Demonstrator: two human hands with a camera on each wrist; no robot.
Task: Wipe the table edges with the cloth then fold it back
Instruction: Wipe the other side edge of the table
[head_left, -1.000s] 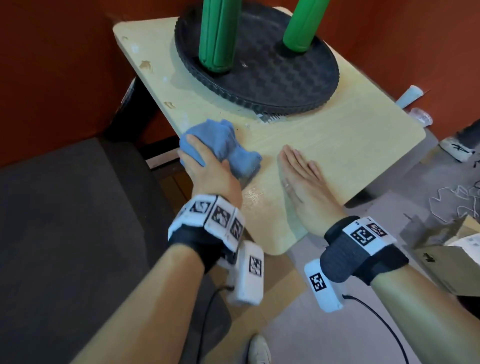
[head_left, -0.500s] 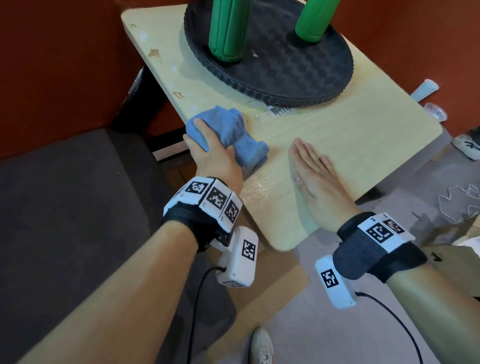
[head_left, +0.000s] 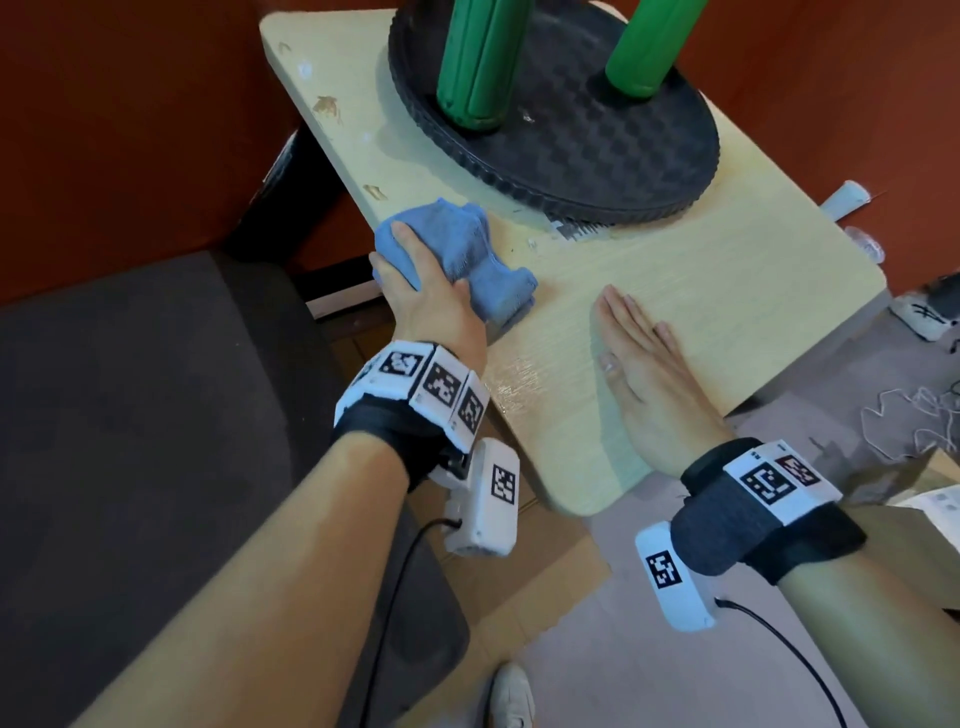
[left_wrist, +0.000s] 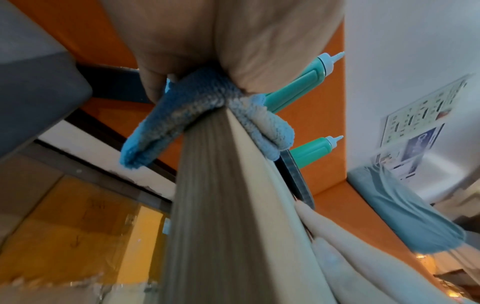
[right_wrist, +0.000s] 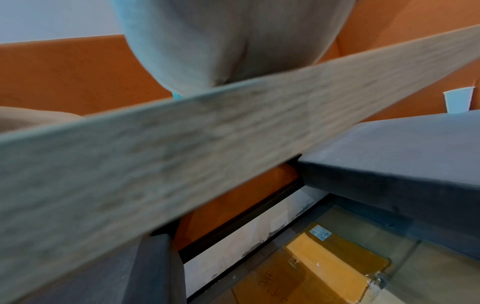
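On the left edge of the tabletop (head_left: 675, 291), the bunched blue cloth (head_left: 467, 254) is gripped by the left hand (head_left: 426, 301), whose fingers are curled over it, with part of the cloth hanging over the edge. Beside it, well apart, the right hand (head_left: 644, 374) is laid flat, fingers straight and together. Behind the cloth, two green bottles (head_left: 478, 62) are carried on a black round tray (head_left: 597, 150).

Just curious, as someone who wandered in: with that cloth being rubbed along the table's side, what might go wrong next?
The left hand grips the bunched cloth right at the table edge, and part of it hangs over the side, so it might slip off. Further along that edge lies the black tray with two upright green bottles; a long stroke could bump it. The crumbs ahead might simply get pushed to the floor.
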